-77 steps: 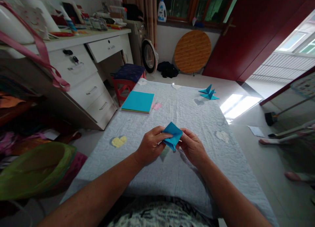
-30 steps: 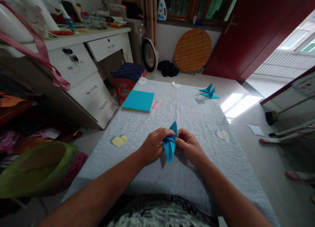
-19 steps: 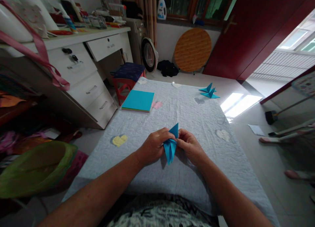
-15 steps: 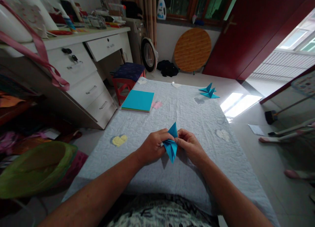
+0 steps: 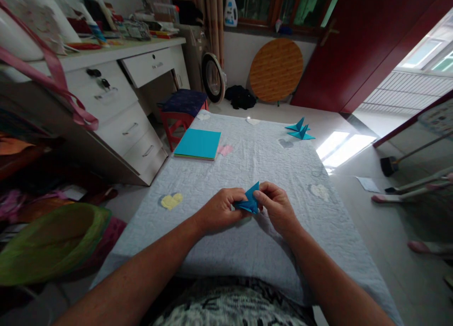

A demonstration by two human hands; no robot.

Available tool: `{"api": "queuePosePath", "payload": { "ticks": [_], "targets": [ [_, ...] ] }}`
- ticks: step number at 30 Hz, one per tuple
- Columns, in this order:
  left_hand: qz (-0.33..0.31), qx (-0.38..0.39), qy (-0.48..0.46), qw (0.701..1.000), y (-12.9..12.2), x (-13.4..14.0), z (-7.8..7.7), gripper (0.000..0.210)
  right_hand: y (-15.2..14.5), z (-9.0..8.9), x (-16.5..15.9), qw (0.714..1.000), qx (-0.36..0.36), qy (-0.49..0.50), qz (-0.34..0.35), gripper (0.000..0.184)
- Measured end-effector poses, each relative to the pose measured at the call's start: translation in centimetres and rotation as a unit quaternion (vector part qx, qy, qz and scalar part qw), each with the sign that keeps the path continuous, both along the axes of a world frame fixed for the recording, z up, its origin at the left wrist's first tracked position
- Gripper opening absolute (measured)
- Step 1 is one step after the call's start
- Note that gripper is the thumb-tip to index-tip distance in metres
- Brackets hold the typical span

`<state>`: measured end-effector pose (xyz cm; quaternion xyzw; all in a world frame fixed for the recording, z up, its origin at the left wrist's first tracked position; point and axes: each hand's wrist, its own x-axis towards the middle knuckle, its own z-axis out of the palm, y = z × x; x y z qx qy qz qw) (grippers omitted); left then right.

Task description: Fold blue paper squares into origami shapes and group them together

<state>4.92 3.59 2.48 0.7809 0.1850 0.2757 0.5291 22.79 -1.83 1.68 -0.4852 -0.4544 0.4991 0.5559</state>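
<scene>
A small piece of folded blue origami paper (image 5: pixel 250 202) is held between my two hands, just above the cloth near the table's front. My left hand (image 5: pixel 223 208) pinches its left side between thumb and fingers. On its right edge, my right hand (image 5: pixel 274 201) grips with thumb and forefinger. One pointed tip rises between the hands; parts of the folds are hidden by my fingers. Farther off lie a stack of square paper (image 5: pixel 198 144), blue on top, at the left, and folded blue paper birds (image 5: pixel 300 130) at the back right corner.
A pale cloth with heart patches covers the table (image 5: pixel 255 156). Left of it stand a white desk (image 5: pixel 116 104), a red stool (image 5: pixel 177 121) and a bin with a green liner (image 5: pixel 53 241). An open washing machine door (image 5: pixel 213 78) is beyond.
The blue paper, which stood spread with points up and down, is now folded more compactly. Its lower point no longer hangs toward me, and my right hand has shifted slightly.
</scene>
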Motion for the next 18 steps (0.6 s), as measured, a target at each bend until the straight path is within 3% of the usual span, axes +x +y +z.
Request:
{"api": "queuePosePath", "payload": {
  "ticks": [3, 7, 12, 18],
  "targets": [
    [0.005, -0.019, 0.001, 1.0, 0.1, 0.1, 0.0, 0.014, -0.1, -0.1, 0.0, 0.998, 0.018, -0.016, -0.049, 0.03],
    [0.076, -0.037, 0.001, 0.996, 0.4, 0.1, -0.4, 0.018, -0.4, 0.0, -0.4, 0.991, 0.08, -0.033, -0.105, 0.014],
    [0.139, -0.05, -0.032, 0.988, 0.7, 0.1, -0.6, 0.021, -0.9, 0.4, -0.9, 0.972, 0.161, -0.162, -0.049, 0.008],
    [0.139, -0.059, -0.074, 0.986, 0.6, 0.1, -0.5, 0.016, -0.6, 0.3, -1.1, 0.969, 0.163, -0.174, -0.057, 0.008]
  ]
}}
